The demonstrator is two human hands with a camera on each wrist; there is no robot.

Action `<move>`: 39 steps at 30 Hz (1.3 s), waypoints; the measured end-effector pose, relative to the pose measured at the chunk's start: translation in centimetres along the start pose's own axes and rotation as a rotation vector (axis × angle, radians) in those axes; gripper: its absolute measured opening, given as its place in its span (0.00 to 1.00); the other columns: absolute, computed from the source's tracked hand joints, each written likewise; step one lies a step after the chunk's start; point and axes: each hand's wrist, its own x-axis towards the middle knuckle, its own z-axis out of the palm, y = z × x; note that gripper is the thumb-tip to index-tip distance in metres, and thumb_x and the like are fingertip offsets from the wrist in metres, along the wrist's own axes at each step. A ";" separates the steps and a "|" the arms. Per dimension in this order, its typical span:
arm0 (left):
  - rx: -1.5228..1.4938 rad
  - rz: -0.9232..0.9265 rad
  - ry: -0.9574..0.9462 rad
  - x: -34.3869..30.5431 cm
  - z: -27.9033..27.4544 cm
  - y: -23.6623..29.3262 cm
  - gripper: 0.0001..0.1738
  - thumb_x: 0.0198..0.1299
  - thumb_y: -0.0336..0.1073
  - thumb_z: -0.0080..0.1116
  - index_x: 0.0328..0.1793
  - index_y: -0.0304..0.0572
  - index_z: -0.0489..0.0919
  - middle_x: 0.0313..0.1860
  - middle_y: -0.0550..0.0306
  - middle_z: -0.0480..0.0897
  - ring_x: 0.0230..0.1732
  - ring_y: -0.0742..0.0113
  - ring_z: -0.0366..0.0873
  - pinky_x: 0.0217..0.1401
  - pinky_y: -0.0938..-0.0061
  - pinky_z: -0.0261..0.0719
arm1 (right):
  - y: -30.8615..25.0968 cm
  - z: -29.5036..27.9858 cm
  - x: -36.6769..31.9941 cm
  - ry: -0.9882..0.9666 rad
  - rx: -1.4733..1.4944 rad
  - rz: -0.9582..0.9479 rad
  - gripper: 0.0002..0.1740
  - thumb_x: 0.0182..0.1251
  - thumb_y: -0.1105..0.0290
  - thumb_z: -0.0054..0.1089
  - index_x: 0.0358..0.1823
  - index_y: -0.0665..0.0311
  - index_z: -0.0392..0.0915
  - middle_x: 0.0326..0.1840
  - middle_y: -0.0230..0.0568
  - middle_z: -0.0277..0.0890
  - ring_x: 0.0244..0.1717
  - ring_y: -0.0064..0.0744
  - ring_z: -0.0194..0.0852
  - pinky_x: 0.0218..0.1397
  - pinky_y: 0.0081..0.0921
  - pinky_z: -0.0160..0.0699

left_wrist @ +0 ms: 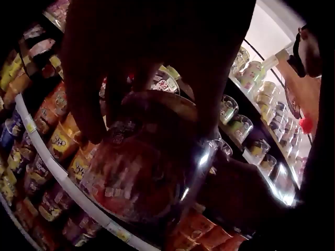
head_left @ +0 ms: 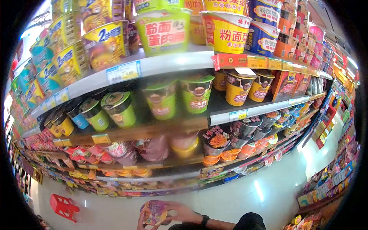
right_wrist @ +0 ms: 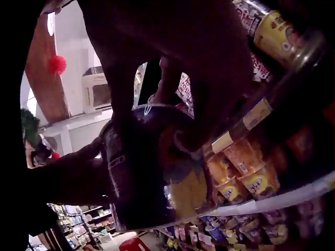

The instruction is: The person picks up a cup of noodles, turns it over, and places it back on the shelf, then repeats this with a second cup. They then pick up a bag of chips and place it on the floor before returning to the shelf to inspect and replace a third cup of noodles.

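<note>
A purple and yellow instant-noodle tub is held between both hands low in the head view. The left hand grips its left side and underside; the right hand, with a dark band at the wrist, grips its right side. In the left wrist view the left hand is a dark shape, its fingers spread down over the tub, whose wrap shines. The right wrist view shows the right hand with fingers bent over the tub and the left hand against its far side.
Shelves of stacked noodle tubs, with a pale price rail, curve across the head view above the hands. A red stool stands on the pale floor at left. More packed shelves line the right side. A dark-clothed knee shows below.
</note>
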 end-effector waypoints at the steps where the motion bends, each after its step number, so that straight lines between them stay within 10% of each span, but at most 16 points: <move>1: 0.055 -0.034 -0.012 0.8 0.8 2.8 0.44 0.57 0.24 0.71 0.82 0.36 0.66 0.78 0.51 0.72 0.73 0.61 0.73 0.70 0.70 0.75 | 1.0 -0.1 0.9 0.011 -0.018 -0.023 0.22 0.62 0.59 0.76 0.55 0.58 0.83 0.76 0.49 0.70 0.74 0.50 0.69 0.76 0.40 0.69; 9: 0.077 -0.088 -0.017 8.5 0.4 3.0 0.41 0.65 0.27 0.66 0.84 0.41 0.62 0.82 0.50 0.66 0.73 0.59 0.72 0.71 0.70 0.74 | 3.9 -2.8 9.4 -0.071 -0.040 -0.124 0.28 0.62 0.51 0.74 0.59 0.57 0.81 0.77 0.52 0.69 0.75 0.53 0.69 0.75 0.41 0.70; 10: -0.767 -0.349 0.084 9.3 0.0 2.5 0.41 0.63 0.27 0.68 0.82 0.42 0.65 0.80 0.50 0.69 0.72 0.61 0.72 0.71 0.67 0.75 | 3.9 -3.1 10.3 -0.077 -0.039 -0.109 0.28 0.62 0.51 0.73 0.59 0.58 0.81 0.77 0.52 0.68 0.75 0.53 0.69 0.75 0.41 0.70; 13: 0.046 -0.144 0.117 9.4 -0.6 1.5 0.41 0.60 0.27 0.71 0.81 0.42 0.68 0.76 0.50 0.74 0.69 0.61 0.75 0.70 0.65 0.76 | 3.3 -3.1 12.7 -0.130 -0.042 -0.158 0.28 0.64 0.55 0.74 0.63 0.56 0.79 0.77 0.51 0.69 0.74 0.51 0.69 0.77 0.42 0.67; 22: -0.114 -0.263 0.180 12.1 -6.7 0.0 0.38 0.64 0.31 0.70 0.79 0.41 0.69 0.74 0.50 0.75 0.71 0.58 0.73 0.73 0.65 0.73 | 4.1 3.0 18.4 -0.179 -0.014 -0.117 0.30 0.63 0.51 0.74 0.63 0.56 0.79 0.72 0.46 0.74 0.71 0.44 0.71 0.75 0.40 0.68; 25: -1.349 -0.362 -0.016 15.6 -12.0 -7.7 0.43 0.68 0.38 0.67 0.85 0.45 0.59 0.86 0.52 0.58 0.84 0.64 0.51 0.88 0.51 0.43 | 2.6 6.4 20.9 -0.245 0.065 -0.094 0.29 0.63 0.52 0.75 0.61 0.57 0.81 0.70 0.45 0.76 0.69 0.42 0.73 0.75 0.40 0.67; 27: 0.108 -0.026 0.291 12.8 -13.9 -6.6 0.51 0.48 0.41 0.83 0.79 0.42 0.70 0.71 0.49 0.78 0.68 0.58 0.77 0.63 0.63 0.79 | 3.8 9.3 22.7 -0.277 -0.030 -0.178 0.30 0.61 0.45 0.73 0.57 0.56 0.82 0.66 0.47 0.78 0.65 0.51 0.76 0.72 0.47 0.70; 33: 0.179 -0.114 0.316 13.0 -21.9 -1.5 0.50 0.43 0.35 0.84 0.77 0.46 0.73 0.70 0.51 0.80 0.67 0.62 0.79 0.62 0.64 0.82 | 1.5 15.2 26.3 -0.345 -0.039 -0.082 0.27 0.57 0.56 0.79 0.56 0.57 0.84 0.70 0.48 0.75 0.75 0.48 0.67 0.80 0.43 0.60; 39: 0.183 -0.050 0.459 11.3 -29.2 -5.1 0.49 0.45 0.40 0.85 0.76 0.42 0.74 0.69 0.51 0.81 0.65 0.61 0.81 0.60 0.66 0.82 | -1.5 22.8 30.0 -0.392 -0.082 -0.112 0.22 0.57 0.67 0.79 0.53 0.62 0.84 0.62 0.37 0.81 0.64 0.33 0.77 0.68 0.34 0.76</move>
